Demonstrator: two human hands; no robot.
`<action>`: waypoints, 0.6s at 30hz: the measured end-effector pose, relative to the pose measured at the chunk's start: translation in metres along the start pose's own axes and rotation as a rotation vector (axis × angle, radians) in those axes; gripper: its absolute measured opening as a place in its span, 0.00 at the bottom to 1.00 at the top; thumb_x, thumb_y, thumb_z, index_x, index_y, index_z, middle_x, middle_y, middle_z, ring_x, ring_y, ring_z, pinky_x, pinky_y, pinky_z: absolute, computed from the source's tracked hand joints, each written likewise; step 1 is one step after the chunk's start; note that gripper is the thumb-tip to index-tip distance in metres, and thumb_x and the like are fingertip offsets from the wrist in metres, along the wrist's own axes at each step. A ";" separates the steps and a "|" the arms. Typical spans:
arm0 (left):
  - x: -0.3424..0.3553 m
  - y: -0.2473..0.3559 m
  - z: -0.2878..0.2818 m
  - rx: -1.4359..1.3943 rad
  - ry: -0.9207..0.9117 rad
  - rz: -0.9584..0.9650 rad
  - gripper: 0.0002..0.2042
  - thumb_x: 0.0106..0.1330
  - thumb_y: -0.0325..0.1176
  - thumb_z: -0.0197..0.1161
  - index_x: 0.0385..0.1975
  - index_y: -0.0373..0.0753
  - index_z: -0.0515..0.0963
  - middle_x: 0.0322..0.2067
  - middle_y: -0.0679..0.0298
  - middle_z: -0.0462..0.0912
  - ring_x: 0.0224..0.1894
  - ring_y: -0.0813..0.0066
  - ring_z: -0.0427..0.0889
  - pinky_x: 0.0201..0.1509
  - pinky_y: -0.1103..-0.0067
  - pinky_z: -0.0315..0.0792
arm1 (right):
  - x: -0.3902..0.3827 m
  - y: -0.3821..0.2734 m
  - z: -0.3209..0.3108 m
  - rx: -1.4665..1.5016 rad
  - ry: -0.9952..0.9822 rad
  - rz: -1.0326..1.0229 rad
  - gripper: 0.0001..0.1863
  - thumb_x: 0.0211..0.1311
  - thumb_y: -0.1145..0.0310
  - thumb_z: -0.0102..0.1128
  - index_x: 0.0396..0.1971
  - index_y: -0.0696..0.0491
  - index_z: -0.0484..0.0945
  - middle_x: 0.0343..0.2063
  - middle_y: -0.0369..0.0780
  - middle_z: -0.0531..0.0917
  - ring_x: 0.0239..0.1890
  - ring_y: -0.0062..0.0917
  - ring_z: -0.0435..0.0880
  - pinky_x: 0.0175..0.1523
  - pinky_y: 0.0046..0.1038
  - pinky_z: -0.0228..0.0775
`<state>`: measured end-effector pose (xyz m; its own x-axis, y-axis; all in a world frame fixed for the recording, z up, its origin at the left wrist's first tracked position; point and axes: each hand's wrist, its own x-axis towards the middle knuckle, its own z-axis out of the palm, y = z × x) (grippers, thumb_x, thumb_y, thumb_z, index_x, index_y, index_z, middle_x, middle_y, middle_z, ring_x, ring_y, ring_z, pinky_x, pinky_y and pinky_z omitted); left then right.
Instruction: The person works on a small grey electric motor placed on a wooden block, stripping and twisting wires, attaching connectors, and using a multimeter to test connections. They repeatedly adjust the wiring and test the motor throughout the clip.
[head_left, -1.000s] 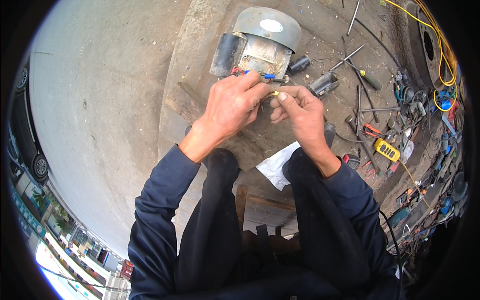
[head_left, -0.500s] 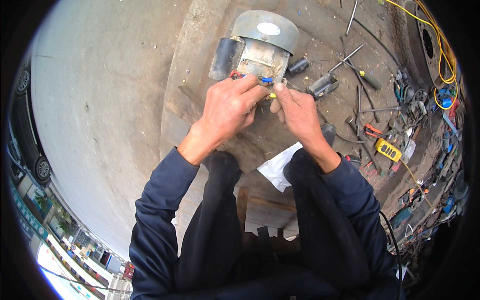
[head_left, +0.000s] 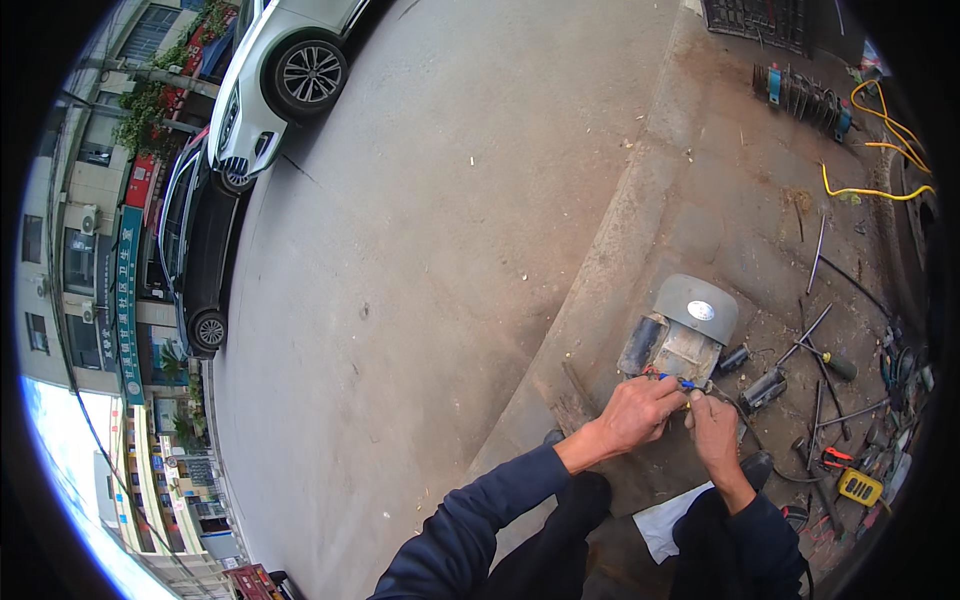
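Wires (head_left: pixel 684 382) in red and blue sit at the near end of a grey motor (head_left: pixel 690 350), which lies on the dirty ground (head_left: pixel 450 300) just beyond the person's 2 hands. The left hand (head_left: pixel 640 412) and the right hand (head_left: pixel 716 428) meet with fingers closed, seemingly pinching wire between them, though the exact strand is hidden. With so little to grip, a strand could slip away or be tugged loose if the hands pull unevenly. A hard pull might also strain the leads wherever they join the motor, or shift the motor itself, since nothing visible clamps it. A black cylinder (head_left: pixel 641 343) lies against the motor's left side; if it is a charged capacitor, bare fingers on exposed metal could take a shock. Grit could foul bare wire ends, and the white sheet (head_left: pixel 660 525) beside the right leg could blow about.
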<state>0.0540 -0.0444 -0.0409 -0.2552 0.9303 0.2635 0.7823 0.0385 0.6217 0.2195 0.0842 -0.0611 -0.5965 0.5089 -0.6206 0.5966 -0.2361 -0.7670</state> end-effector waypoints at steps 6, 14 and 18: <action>-0.001 0.001 -0.002 -0.002 0.003 -0.018 0.15 0.54 0.24 0.73 0.43 0.41 0.86 0.33 0.61 0.78 0.32 0.56 0.83 0.34 0.64 0.76 | -0.013 -0.006 0.002 -0.008 0.062 -0.426 0.09 0.79 0.68 0.67 0.42 0.59 0.82 0.31 0.38 0.85 0.32 0.18 0.80 0.40 0.28 0.75; 0.002 0.001 -0.002 0.006 -0.002 -0.023 0.14 0.53 0.22 0.75 0.40 0.42 0.87 0.31 0.64 0.80 0.28 0.60 0.83 0.33 0.67 0.77 | 0.003 -0.009 0.009 0.058 0.012 -0.001 0.27 0.83 0.54 0.60 0.25 0.60 0.82 0.20 0.40 0.82 0.26 0.23 0.78 0.34 0.35 0.72; 0.002 0.001 -0.004 -0.004 0.015 -0.060 0.11 0.58 0.23 0.77 0.39 0.41 0.87 0.31 0.64 0.82 0.28 0.59 0.84 0.33 0.67 0.78 | -0.003 -0.014 0.008 0.063 0.005 -0.007 0.25 0.83 0.54 0.62 0.28 0.60 0.83 0.21 0.38 0.82 0.29 0.22 0.81 0.38 0.32 0.75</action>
<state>0.0521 -0.0434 -0.0368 -0.3105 0.9206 0.2368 0.7631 0.0928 0.6396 0.2089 0.0795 -0.0498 -0.5979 0.5148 -0.6144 0.5574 -0.2838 -0.7802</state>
